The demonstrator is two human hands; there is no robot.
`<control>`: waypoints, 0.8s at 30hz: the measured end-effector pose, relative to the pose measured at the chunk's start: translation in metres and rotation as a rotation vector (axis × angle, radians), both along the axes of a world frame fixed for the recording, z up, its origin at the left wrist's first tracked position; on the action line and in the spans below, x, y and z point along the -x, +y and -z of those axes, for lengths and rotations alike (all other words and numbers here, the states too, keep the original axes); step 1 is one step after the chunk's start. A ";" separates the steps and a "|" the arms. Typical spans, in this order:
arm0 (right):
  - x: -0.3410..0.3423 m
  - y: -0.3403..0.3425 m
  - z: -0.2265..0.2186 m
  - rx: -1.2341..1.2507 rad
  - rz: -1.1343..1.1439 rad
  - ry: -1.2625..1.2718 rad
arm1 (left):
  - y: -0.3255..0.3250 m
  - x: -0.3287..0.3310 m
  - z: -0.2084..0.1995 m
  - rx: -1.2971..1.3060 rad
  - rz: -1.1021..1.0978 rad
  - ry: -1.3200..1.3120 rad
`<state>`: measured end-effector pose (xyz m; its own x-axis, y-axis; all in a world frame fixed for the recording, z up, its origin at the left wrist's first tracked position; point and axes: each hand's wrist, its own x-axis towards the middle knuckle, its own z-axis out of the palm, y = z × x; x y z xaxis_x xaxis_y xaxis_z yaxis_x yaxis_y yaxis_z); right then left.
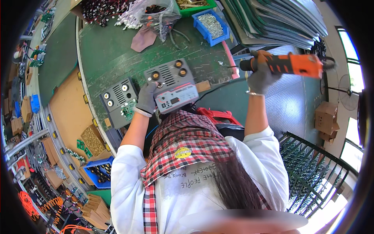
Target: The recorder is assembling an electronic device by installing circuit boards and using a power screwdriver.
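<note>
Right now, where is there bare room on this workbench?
The widest bare patch is green bench top, left of the pink cloth and beyond the left grey panel. A smaller one lies between the blue bin and the right grey panel. The far edge is crowded with wires and a plastic bag.

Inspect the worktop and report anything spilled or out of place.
A few silvery bits lie loose on the green bench, outside the blue bin of small shiny parts. They look stray, perhaps spilled from it. I see no obvious damage.
</note>
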<state>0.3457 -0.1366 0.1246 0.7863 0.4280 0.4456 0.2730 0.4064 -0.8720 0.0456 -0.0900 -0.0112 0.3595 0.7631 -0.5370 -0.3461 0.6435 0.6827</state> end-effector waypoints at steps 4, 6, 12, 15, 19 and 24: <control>-0.027 0.018 0.037 0.094 0.077 0.114 | 0.007 0.003 0.019 0.083 -0.055 0.063; -0.044 0.029 0.072 0.120 0.024 0.130 | 0.009 0.002 0.018 -0.053 0.004 0.548; -0.048 0.048 0.100 0.328 0.038 -0.001 | 0.004 -0.041 -0.031 -1.035 -0.053 1.620; -0.045 0.049 0.097 0.312 -0.002 -0.021 | 0.007 -0.071 -0.030 -1.100 0.309 1.116; -0.041 0.037 0.081 0.281 -0.095 -0.051 | 0.013 -0.139 -0.015 -1.196 0.642 1.018; -0.034 0.026 0.060 0.169 -0.109 -0.117 | 0.027 -0.205 0.002 -1.062 0.810 1.108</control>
